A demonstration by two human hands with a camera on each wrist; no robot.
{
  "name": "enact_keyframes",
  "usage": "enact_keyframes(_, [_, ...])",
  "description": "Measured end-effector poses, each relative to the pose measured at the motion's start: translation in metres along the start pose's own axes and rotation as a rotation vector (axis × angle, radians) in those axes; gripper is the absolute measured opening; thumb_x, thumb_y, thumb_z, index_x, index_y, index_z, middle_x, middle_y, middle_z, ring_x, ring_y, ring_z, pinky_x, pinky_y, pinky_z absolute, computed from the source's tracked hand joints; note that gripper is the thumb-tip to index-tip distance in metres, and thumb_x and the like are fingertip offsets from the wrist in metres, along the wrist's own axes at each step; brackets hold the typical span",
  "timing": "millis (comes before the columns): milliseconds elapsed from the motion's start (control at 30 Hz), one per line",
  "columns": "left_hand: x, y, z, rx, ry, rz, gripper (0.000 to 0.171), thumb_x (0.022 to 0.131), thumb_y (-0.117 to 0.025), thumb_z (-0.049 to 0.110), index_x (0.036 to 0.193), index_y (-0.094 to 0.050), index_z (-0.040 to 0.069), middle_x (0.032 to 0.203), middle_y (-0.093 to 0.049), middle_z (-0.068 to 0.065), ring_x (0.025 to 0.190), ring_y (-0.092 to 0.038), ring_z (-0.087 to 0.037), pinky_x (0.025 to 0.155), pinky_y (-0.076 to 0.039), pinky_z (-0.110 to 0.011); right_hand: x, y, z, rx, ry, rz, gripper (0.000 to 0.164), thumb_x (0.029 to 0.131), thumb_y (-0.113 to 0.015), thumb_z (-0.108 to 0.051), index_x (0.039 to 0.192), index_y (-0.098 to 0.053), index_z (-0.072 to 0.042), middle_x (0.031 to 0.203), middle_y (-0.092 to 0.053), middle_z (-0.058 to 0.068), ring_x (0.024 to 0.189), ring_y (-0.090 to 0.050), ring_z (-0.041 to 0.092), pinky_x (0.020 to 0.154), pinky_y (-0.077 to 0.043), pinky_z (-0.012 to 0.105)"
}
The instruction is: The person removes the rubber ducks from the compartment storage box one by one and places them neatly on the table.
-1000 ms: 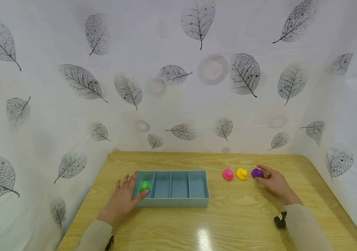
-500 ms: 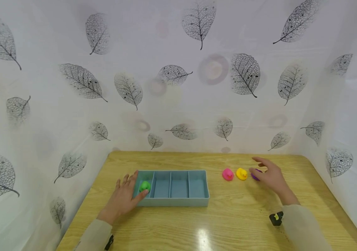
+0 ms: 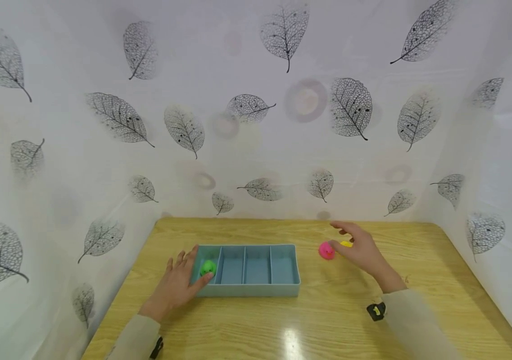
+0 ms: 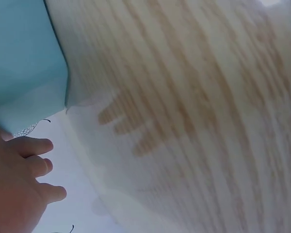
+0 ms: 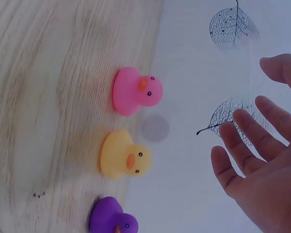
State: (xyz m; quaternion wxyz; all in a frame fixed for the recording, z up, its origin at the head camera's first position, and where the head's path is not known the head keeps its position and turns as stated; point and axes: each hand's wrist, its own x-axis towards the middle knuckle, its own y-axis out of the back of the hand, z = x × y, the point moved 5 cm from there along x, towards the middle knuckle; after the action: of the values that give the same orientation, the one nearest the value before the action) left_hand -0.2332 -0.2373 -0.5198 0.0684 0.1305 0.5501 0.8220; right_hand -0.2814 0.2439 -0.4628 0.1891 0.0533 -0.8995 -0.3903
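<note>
My left hand (image 3: 176, 283) rests at the left end of a blue-grey divided tray (image 3: 256, 290), fingers spread and thumb over its near rim. Inside the leftmost compartment sits a green rubber duck (image 3: 207, 267), close to that thumb. Over on the right, my right hand (image 3: 363, 250) is held above the row of ducks with relaxed fingers and nothing in it. A pink rubber duck (image 5: 128, 92), a yellow one (image 5: 121, 158) and a purple one (image 5: 106, 216) stand on the table in the right wrist view. From the head, the hand hides the purple duck and most of the yellow.
The wooden table (image 3: 246, 325) ends at a white curtain (image 3: 256, 150) printed with leaves, which runs along the back and both sides. Thin dividers split the tray into compartments. A small black device (image 3: 376, 311) sits at the right sleeve.
My right hand has lifted off the purple duck and moved left over the yellow duck toward the pink one, its fingers opening. The left hand and the tray stay put.
</note>
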Motion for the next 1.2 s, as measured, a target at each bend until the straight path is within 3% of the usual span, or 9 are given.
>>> enact_keyframes(200, [0.001, 0.005, -0.005, -0.002, 0.003, -0.011, 0.088, 0.104, -0.054, 0.058, 0.168, -0.022, 0.007, 0.161, -0.043, -0.031, 0.151, -0.032, -0.059, 0.118, -0.019, -0.082, 0.006, -0.013, -0.026, 0.005, 0.078, -0.013, 0.054, 0.098, -0.076, -0.022, 0.147, -0.060, -0.008, 0.142, -0.065, 0.017, 0.119, -0.064, 0.037, 0.089, -0.052, 0.044])
enact_keyframes(367, [-0.001, 0.010, -0.015, -0.060, 0.047, -0.030, 0.072, 0.109, -0.047, 0.053, 0.169, -0.027, 0.018, 0.161, -0.037, -0.037, 0.153, -0.024, -0.063, 0.118, -0.013, -0.084, 0.010, -0.025, -0.046, 0.053, 0.104, -0.042, 0.054, 0.097, -0.077, -0.022, 0.147, -0.060, -0.009, 0.143, -0.065, 0.016, 0.120, -0.064, 0.035, 0.092, -0.052, 0.048])
enact_keyframes(500, [-0.003, 0.007, -0.022, -0.090, 0.065, -0.056, 0.069, 0.110, -0.043, 0.053, 0.170, -0.022, 0.026, 0.164, -0.034, -0.036, 0.153, -0.020, -0.064, 0.118, -0.009, -0.085, 0.013, -0.037, -0.064, 0.081, 0.139, -0.070, 0.055, 0.097, -0.077, -0.024, 0.147, -0.061, -0.011, 0.143, -0.065, 0.014, 0.119, -0.063, 0.032, 0.092, -0.053, 0.049])
enact_keyframes(633, [-0.004, 0.003, -0.025, -0.103, 0.058, -0.053, 0.070, 0.110, -0.045, 0.054, 0.170, -0.020, 0.030, 0.163, -0.036, -0.036, 0.152, -0.021, -0.065, 0.117, -0.010, -0.085, 0.017, -0.050, -0.083, 0.104, 0.179, -0.093, 0.055, 0.097, -0.077, -0.026, 0.148, -0.060, -0.014, 0.143, -0.065, 0.010, 0.117, -0.063, 0.029, 0.091, -0.051, 0.042])
enact_keyframes(767, [-0.005, 0.003, -0.028, -0.131, 0.048, -0.041, 0.068, 0.110, -0.045, 0.052, 0.170, -0.020, 0.033, 0.164, -0.038, -0.031, 0.154, -0.022, -0.062, 0.118, -0.009, -0.084, 0.022, -0.065, -0.099, 0.138, 0.213, -0.129, 0.056, 0.096, -0.077, -0.026, 0.149, -0.059, -0.015, 0.145, -0.064, 0.009, 0.118, -0.064, 0.029, 0.092, -0.055, 0.048])
enact_keyframes(900, [-0.006, 0.003, -0.030, -0.130, 0.035, -0.037, 0.065, 0.111, -0.044, 0.049, 0.170, -0.022, 0.032, 0.164, -0.041, -0.028, 0.154, -0.024, -0.061, 0.119, -0.011, -0.084, 0.024, -0.080, -0.113, 0.154, 0.260, -0.173, 0.058, 0.096, -0.079, -0.025, 0.149, -0.059, -0.012, 0.146, -0.063, 0.011, 0.119, -0.066, 0.031, 0.098, -0.057, 0.056])
enact_keyframes(1200, [-0.006, 0.005, -0.031, -0.116, 0.025, -0.031, 0.063, 0.112, -0.043, 0.047, 0.169, -0.028, 0.025, 0.161, -0.045, -0.029, 0.153, -0.027, -0.061, 0.118, -0.013, -0.084, 0.028, -0.104, -0.143, 0.207, 0.284, -0.239, 0.058, 0.097, -0.077, -0.027, 0.149, -0.058, -0.009, 0.148, -0.062, 0.014, 0.120, -0.065, 0.036, 0.102, -0.054, 0.059])
